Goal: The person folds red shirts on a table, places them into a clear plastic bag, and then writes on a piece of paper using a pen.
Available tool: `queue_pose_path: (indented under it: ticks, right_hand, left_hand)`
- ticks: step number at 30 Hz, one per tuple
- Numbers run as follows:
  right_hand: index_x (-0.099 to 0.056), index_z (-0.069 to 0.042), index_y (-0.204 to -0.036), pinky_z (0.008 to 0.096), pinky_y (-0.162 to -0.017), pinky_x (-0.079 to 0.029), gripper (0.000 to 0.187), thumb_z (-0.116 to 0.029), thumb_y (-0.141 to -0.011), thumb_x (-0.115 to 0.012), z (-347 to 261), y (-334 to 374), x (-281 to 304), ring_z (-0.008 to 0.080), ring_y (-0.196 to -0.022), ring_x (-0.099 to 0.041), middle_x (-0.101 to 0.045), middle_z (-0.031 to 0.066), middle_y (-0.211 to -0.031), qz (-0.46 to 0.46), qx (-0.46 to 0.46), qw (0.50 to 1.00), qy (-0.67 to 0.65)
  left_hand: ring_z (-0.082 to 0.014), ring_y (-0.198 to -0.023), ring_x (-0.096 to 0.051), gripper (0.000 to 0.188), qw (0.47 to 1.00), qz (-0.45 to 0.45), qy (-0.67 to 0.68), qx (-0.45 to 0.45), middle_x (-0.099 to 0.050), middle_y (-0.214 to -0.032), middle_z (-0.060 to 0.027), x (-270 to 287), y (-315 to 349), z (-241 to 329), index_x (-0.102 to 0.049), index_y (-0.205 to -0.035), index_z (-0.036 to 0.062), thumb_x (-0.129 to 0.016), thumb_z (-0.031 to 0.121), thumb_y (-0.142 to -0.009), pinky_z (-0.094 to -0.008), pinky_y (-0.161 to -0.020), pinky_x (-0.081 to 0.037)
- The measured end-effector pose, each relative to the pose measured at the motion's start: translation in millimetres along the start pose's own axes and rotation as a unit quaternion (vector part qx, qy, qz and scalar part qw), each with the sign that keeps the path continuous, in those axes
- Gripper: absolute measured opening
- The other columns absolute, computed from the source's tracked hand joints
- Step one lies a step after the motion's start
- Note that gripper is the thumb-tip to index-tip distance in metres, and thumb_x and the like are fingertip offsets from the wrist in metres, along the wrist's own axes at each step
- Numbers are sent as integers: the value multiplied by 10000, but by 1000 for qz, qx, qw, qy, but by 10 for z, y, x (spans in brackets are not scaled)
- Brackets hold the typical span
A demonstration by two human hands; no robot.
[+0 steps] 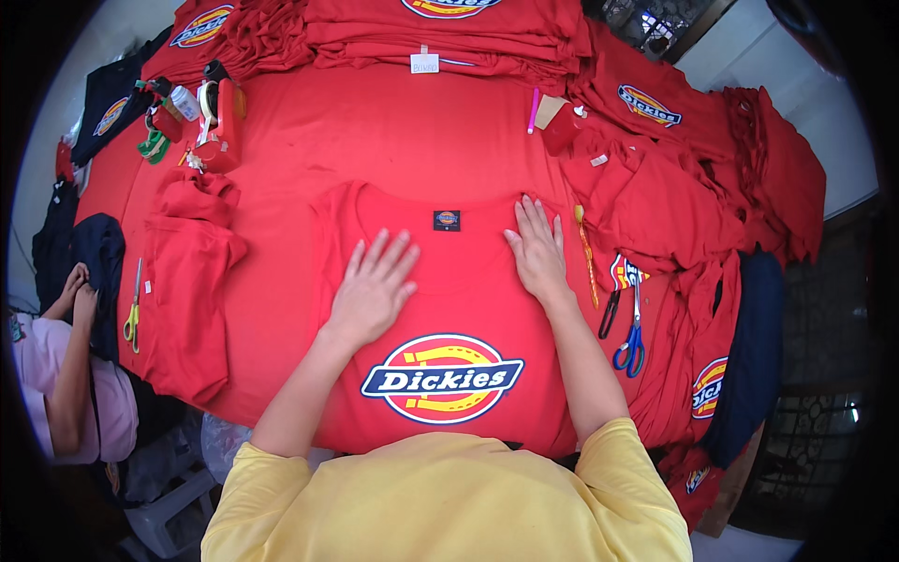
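Observation:
A red T-shirt [440, 300] with a large printed emblem on its chest lies spread on the red-covered table, neckline toward the far side. Inside the collar shows a small dark neck label [447, 220]. My left hand [373, 288] rests over the shirt's left part, fingers spread, slightly blurred. On the right shoulder of the shirt, my right hand [540, 251] lies flat with its fingers stretched out. Neither hand grips anything.
Blue-handled scissors [630, 347] lie on red shirts at right; yellow-handled scissors [132, 318] lie at left beside a crumpled red garment [187, 281]. A tape dispenser [221, 126] stands far left. Folded red shirts [449, 42] are stacked at the back. Another person's hands [80, 290] are at far left.

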State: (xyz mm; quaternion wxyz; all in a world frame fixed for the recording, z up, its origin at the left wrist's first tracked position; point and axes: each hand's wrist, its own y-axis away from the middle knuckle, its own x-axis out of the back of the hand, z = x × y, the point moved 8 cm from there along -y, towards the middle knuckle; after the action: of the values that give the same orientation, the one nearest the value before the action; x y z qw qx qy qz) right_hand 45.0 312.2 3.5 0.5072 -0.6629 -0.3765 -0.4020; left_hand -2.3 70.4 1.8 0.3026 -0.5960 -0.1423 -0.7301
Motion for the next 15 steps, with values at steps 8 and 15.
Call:
queue_pose_path:
  ticks: [8, 15]
  right_hand:
    - [-578, -13, -1216, 419, -957, -406, 313, -92, -923, -503, 250, -252, 65, 330, -1092, -518, -577, 135, -1224, 83, -17, 992, -92]
    - [-630, -68, -988, 442, -821, -390, 167, -204, -898, -595, 317, -548, -2, 296, -935, -518, -576, 85, -958, 76, -51, 995, -46]
  left_hand:
    - [-315, -1263, -438, 382, 980, 139, 54, 131, -497, -1339, -175, 259, -576, -1188, -514, -1288, 26, -543, 160, -932, -438, -1059, -331]
    - [-344, -838, -635, 289, 951, 146, 191, 193, -650, -826, -196, 499, -699, -1613, -574, -972, 4, -640, 276, -900, -422, -738, -485]
